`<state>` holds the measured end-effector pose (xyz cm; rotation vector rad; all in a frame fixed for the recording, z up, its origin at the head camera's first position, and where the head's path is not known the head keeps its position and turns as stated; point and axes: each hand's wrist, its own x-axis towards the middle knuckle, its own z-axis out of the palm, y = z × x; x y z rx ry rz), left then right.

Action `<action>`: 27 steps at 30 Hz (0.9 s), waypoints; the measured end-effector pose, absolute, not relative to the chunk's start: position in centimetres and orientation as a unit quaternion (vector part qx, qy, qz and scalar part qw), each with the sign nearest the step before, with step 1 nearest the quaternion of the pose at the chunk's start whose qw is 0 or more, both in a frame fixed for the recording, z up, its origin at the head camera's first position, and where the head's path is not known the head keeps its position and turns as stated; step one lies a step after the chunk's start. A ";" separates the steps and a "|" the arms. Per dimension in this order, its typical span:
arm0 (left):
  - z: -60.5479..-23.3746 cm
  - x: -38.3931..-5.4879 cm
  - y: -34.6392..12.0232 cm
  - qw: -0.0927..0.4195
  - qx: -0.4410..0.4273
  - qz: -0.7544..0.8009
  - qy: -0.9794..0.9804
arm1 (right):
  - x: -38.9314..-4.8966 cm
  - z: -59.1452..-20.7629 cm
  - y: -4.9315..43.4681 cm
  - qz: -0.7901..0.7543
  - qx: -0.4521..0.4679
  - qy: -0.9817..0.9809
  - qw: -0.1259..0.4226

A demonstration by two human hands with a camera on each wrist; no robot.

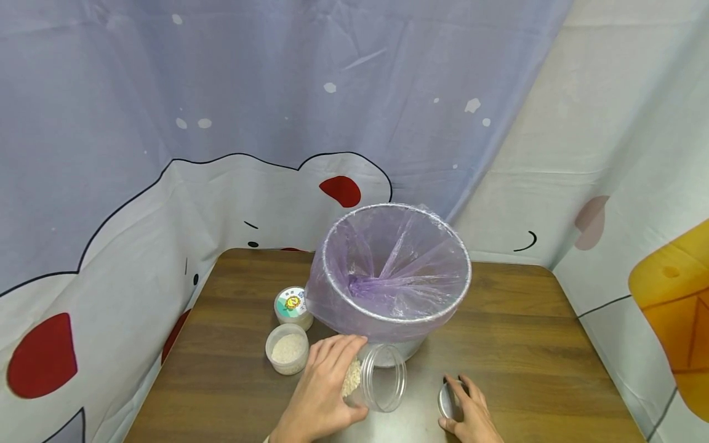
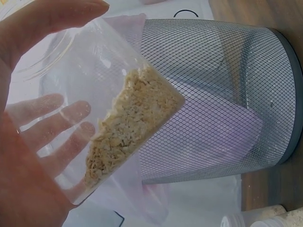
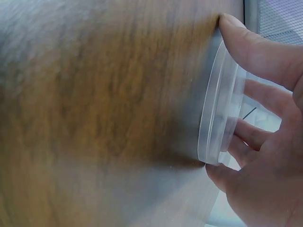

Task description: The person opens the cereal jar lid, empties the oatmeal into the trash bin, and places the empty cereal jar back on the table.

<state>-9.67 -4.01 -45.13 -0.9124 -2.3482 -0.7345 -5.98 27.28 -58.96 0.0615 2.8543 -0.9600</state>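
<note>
My left hand (image 1: 327, 389) grips a clear plastic jar (image 1: 384, 380) in front of the bin, thumb on one side and fingers round the other. The jar is tipped onto its side, its uncapped mouth facing right. Pale oat-like flakes (image 2: 132, 120) lie along its lower wall and toward the base. Down by the tabletop on the right, my right hand (image 1: 472, 411) holds a round clear jar lid (image 3: 218, 111) by its edge, between thumb and fingers. The lid stands close over the wood.
Behind the jar stands a wire-mesh bin (image 2: 199, 61) lined with a translucent purple bag (image 1: 388, 295). Left of it are an open tub of white grains (image 1: 288, 349) and a tub with a printed lid (image 1: 292, 303). The wooden table (image 1: 515, 326) backs onto a patterned curtain (image 1: 249, 92).
</note>
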 end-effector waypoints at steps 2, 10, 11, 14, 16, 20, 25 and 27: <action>-45.1 -9.7 -3.9 0.258 -0.336 -0.271 -0.864 | -6.0 -59.0 27.3 -0.318 0.022 0.946 0.064; -44.7 -9.8 -3.9 0.259 -0.332 -0.273 -0.865 | -6.4 -58.5 27.5 -0.303 0.025 0.949 0.080; -44.7 -9.8 -3.9 0.258 -0.332 -0.274 -0.865 | -6.6 -58.4 27.5 -0.301 0.022 0.950 0.080; -44.6 -9.8 -3.9 0.259 -0.333 -0.272 -0.865 | -6.9 -57.7 27.6 -0.306 0.008 0.949 0.074; -44.5 -9.8 -4.0 0.260 -0.333 -0.273 -0.864 | -7.1 -57.3 27.7 -0.316 -0.002 0.946 0.069; -44.4 -9.7 -4.2 0.263 -0.332 -0.275 -0.863 | -7.4 -56.6 27.6 -0.336 -0.005 0.940 0.066; -44.2 -9.7 -4.3 0.266 -0.333 -0.277 -0.861 | -7.9 -55.9 27.7 -0.360 0.010 0.930 0.066; -44.1 -9.7 -4.3 0.268 -0.334 -0.279 -0.860 | -8.1 -55.7 27.9 -0.362 0.004 0.931 0.051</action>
